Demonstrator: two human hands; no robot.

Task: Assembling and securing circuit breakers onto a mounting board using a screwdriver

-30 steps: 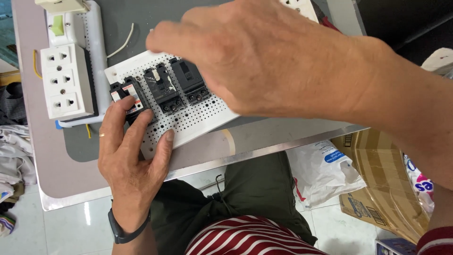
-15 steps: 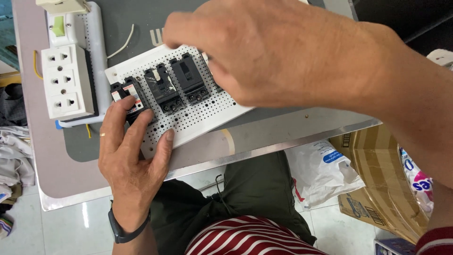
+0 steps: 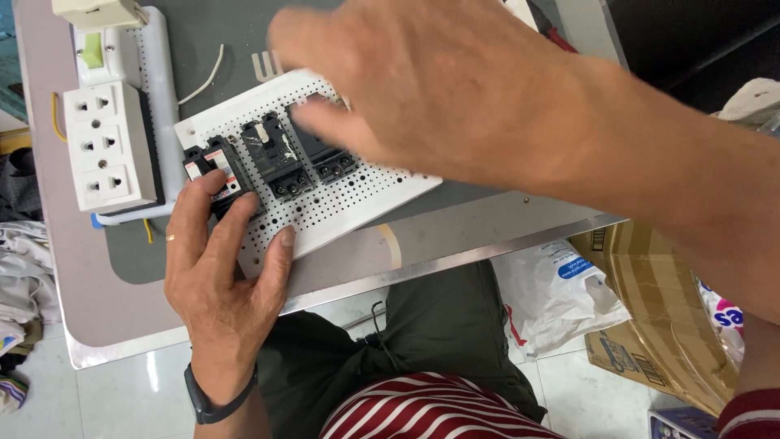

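A white perforated board lies tilted on the grey table, carrying black circuit breakers in a row. My left hand rests flat on the board's near left corner, fingers spread, fingertips touching the small breakers with red labels. My right hand hovers blurred above the board's far side, fingers loosely apart, holding nothing that I can see, and it hides the board's right breakers in part.
A white triple socket block on a white trunking strip sits left of the board. A loose white wire lies behind. The table's metal edge runs near my lap. A cardboard box and a plastic bag lie on the floor.
My right hand has swung rightward and up over the board, uncovering more of the breakers. My left hand has stayed pressed on the board's corner.
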